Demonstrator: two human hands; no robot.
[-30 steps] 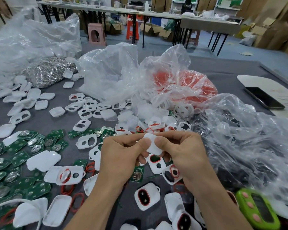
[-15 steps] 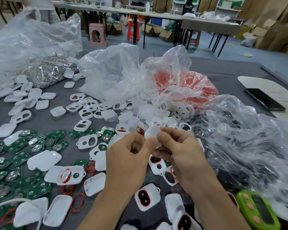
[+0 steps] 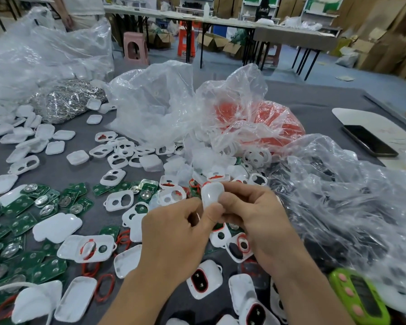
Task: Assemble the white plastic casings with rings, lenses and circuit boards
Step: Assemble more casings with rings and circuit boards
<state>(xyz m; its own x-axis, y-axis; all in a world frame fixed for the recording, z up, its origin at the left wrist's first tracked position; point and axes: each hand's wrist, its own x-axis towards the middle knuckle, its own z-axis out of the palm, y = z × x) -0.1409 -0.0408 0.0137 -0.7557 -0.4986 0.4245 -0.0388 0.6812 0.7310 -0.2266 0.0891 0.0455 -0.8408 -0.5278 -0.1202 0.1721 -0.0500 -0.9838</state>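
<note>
Both hands hold one white plastic casing [image 3: 211,193] above the table, its smooth back turned towards me. My left hand [image 3: 178,233] pinches its lower left edge with the thumb. My right hand [image 3: 251,214] grips its right side with thumb and fingers. Loose white casing halves [image 3: 118,200] with two holes lie scattered across the grey table. Green circuit boards [image 3: 24,221] with round metal cells are spread at the left. Red rings [image 3: 103,287] lie near the front. Finished casings with red rings [image 3: 204,277] sit below my hands.
Clear plastic bags [image 3: 155,106] stand behind the parts; one holds red rings [image 3: 267,118]. A crumpled bag [image 3: 338,202] covers the right side. A green device [image 3: 359,299] lies at the front right and a phone [image 3: 368,140] on a white board at the far right.
Both hands lifted the casing and turned it, so that it now stands more upright between the thumbs. The view shifted slightly.
</note>
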